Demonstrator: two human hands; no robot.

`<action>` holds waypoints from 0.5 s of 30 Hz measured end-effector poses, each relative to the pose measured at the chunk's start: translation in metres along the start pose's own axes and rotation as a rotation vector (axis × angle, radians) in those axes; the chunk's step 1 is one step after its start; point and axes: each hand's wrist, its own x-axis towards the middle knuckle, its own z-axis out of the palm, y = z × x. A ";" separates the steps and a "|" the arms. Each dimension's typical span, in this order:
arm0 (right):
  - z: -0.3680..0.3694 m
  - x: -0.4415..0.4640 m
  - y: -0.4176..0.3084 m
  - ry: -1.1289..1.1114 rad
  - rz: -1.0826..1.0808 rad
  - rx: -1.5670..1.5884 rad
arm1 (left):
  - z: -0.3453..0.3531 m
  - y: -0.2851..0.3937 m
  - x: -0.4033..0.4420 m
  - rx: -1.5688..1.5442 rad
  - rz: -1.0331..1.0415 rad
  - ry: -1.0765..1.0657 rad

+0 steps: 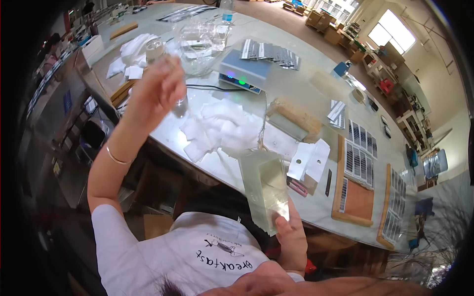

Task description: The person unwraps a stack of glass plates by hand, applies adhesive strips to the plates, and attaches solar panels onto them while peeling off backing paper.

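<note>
My right hand grips a pale green, translucent rectangular sheet or panel by its lower right edge, thumb on top. Light glares off the panel, and whether it is one layer or several I cannot tell. Raised over the left side of the table, my left hand is smeared by motion; its fingers look bent, and whether anything is in them is unclear. Clear, see-through objects show just above and below that hand. Crumpled white cloth lies between the two hands.
A blue-grey box with lit indicators carries a row of dark strips. Right of the panel are a wooden block, white card pieces and wooden-framed trays. Clear plastic bags and a water bottle stand farther back.
</note>
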 end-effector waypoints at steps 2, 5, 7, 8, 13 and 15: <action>0.004 0.011 0.004 -0.043 -0.034 0.019 | 0.042 0.020 0.002 0.352 0.505 -0.050; 0.021 0.014 0.000 -0.027 0.007 0.087 | 0.045 0.044 0.021 1.553 1.076 -0.514; 0.026 0.017 -0.004 -0.009 0.024 0.078 | 0.042 0.034 0.032 1.926 1.149 -0.669; 0.024 0.018 -0.002 0.026 -0.003 0.080 | 0.023 0.026 0.039 1.976 1.097 -0.664; -0.003 0.017 0.009 0.194 -0.174 0.000 | -0.062 0.024 0.036 2.021 0.703 -0.454; -0.020 0.016 0.009 0.303 -0.215 -0.087 | -0.068 0.035 0.010 1.408 0.246 -0.168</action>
